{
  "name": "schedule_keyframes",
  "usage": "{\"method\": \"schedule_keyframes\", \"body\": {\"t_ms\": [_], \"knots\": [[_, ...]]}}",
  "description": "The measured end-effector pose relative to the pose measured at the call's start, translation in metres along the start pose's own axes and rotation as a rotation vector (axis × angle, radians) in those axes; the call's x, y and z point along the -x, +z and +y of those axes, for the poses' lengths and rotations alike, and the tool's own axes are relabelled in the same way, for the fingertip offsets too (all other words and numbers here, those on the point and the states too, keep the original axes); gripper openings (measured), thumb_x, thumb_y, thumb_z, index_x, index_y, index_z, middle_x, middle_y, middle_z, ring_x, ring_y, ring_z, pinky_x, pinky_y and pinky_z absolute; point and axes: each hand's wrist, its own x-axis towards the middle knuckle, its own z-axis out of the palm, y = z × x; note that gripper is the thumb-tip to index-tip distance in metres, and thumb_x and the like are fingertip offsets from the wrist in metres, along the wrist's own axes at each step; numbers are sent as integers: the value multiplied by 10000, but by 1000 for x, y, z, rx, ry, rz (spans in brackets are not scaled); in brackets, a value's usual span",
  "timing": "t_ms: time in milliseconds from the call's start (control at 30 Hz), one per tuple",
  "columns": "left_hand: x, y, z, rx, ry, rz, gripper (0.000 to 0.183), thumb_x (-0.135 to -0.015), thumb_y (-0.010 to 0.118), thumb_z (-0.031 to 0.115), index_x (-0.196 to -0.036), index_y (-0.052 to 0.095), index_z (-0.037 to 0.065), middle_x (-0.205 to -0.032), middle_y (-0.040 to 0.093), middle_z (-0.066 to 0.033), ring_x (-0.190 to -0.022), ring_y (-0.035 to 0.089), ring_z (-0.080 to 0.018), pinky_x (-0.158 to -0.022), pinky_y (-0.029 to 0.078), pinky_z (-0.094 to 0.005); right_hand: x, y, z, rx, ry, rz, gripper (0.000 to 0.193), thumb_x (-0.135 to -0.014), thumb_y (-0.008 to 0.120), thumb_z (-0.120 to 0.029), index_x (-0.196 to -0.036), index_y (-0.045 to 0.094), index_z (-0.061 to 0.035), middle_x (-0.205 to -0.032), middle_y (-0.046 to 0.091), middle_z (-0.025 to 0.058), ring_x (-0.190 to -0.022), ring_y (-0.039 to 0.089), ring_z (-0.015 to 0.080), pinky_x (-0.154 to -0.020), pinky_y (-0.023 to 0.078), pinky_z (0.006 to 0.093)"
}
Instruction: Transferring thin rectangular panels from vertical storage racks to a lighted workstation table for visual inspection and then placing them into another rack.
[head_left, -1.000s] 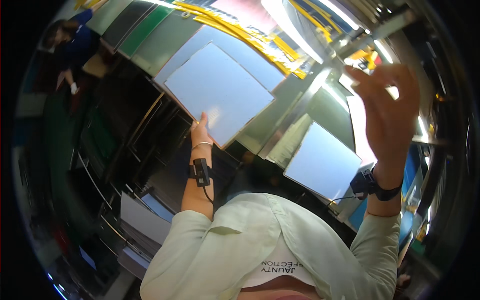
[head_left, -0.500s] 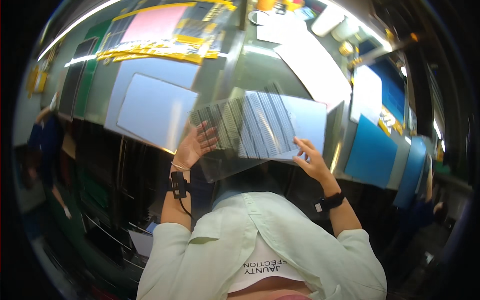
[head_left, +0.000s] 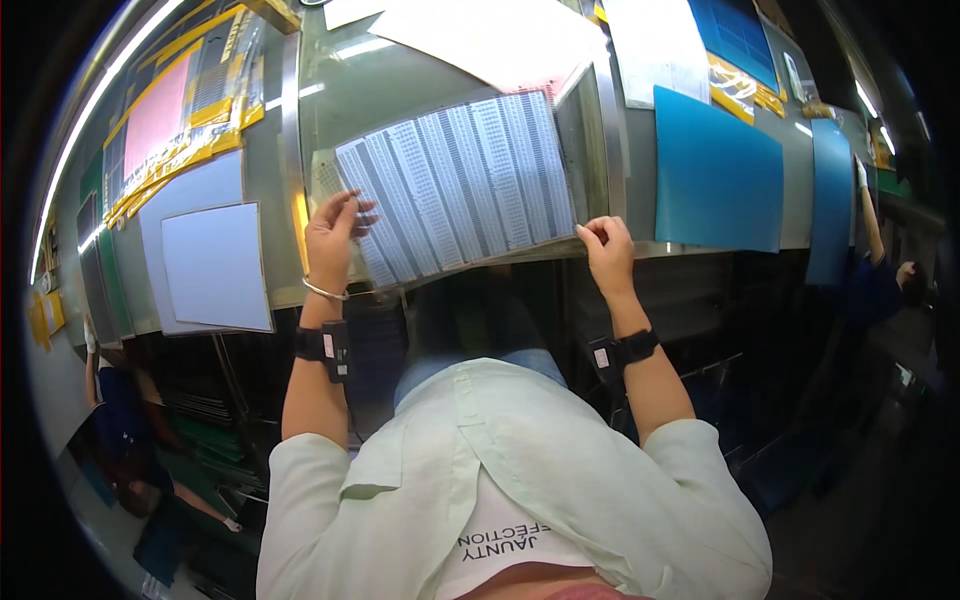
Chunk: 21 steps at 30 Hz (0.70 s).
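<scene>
Near the front edge of the greenish worktop (head_left: 345,100), a patterned film (head_left: 435,190) with dark and pale stripes lies over a pale blue panel (head_left: 545,160), turned so that its right side sits a little farther from the body. Taking the film as the hub of the clock, the left hand (head_left: 335,235) is at eight o'clock, its fingers bent toward the thumb by the film's left edge; whether they grip it I cannot tell. At four o'clock the right hand (head_left: 608,255) pinches the film's lower right corner between thumb and forefinger. Just beyond the far edge, at twelve, a white sheet (head_left: 490,40) lies flat. A white panel (head_left: 655,55) is at two. At three, across a metal strip (head_left: 612,150), lies a blue sheet (head_left: 718,170), with a narrower blue piece (head_left: 832,205) farther out. Between eight and nine, a smaller pale board (head_left: 212,265) rests on a larger one. Between nine and ten are yellow-edged films (head_left: 195,120), one part pink. Outermost, people in dark blue appear at eight (head_left: 130,430) and between three and four.
</scene>
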Motion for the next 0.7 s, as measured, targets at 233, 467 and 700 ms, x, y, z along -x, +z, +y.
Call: {"method": "schedule_keyframes", "body": {"t_ms": [233, 467, 700], "knots": [[-6, 0, -1, -36, -74, 23, 228, -972, 555, 166, -1145, 622, 34, -975, 703, -95, -801, 685, -153, -650, 498, -222, 0, 8, -1, 49, 18, 0, 164, -767, 719, -144, -722, 591, -52, -749, 524, 67, -766, 515, 265, -709, 406, 388], [-10, -1, -6, -61, -135, 33, 253, -973, 558, 186, -1169, 613, 36, -995, 701, -85, -828, 684, -145, -671, 497, -220, -4, 5, -1, 89, 12, -43, 187, -764, 723, -158, -713, 575, -56, -753, 511, 64, -770, 510, 267, -707, 399, 399], [-17, -3, -3, -19, -172, -11, 232, -964, 564, 192, -1128, 619, 37, -974, 706, -77, -789, 676, -138, -666, 493, -227, -4, 6, -4, 139, -4, -51, 196, -776, 712, -173, -713, 560, -67, -762, 500, 59, -776, 505, 270, -706, 387, 405]]}}
